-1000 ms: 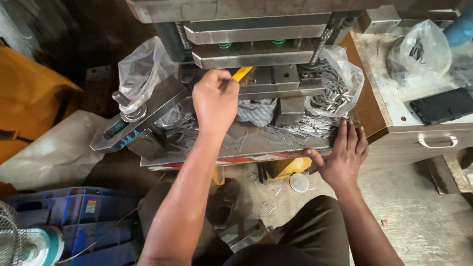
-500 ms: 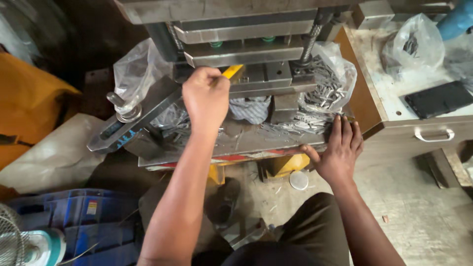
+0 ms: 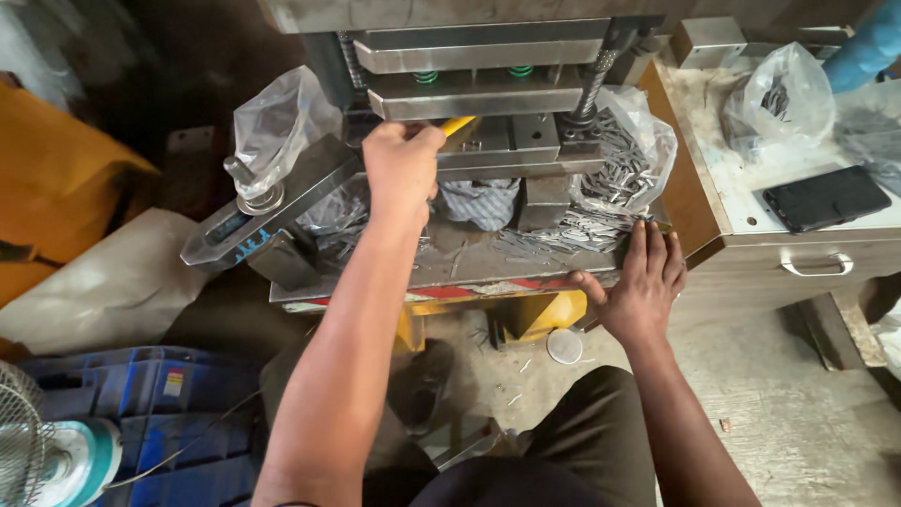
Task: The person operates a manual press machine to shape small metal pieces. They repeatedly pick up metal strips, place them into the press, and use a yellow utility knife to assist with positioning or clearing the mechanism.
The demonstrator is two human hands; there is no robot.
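My left hand (image 3: pixel 402 171) is closed around a yellow-handled tool (image 3: pixel 457 125) whose tip reaches into the gap of a steel press die (image 3: pixel 474 94). My right hand (image 3: pixel 640 284) lies flat with fingers spread on the front right edge of the press bed (image 3: pixel 469 263), next to a pile of thin metal strips (image 3: pixel 563 230). A clear plastic bag (image 3: pixel 624 155) holding several more strips sits at the right of the die.
A clear bag (image 3: pixel 272 117) and a grey steel clamp bar (image 3: pixel 267 211) stand left of the press. A white cabinet (image 3: pixel 798 221) at the right carries a black phone (image 3: pixel 826 197) and another bag (image 3: pixel 779 94). Blue crates (image 3: pixel 141 413) and a fan (image 3: pixel 42 451) sit at lower left.
My left hand with the yellow tool has stayed at the die gap. My right hand stays on the bed edge. The view has shifted slightly.
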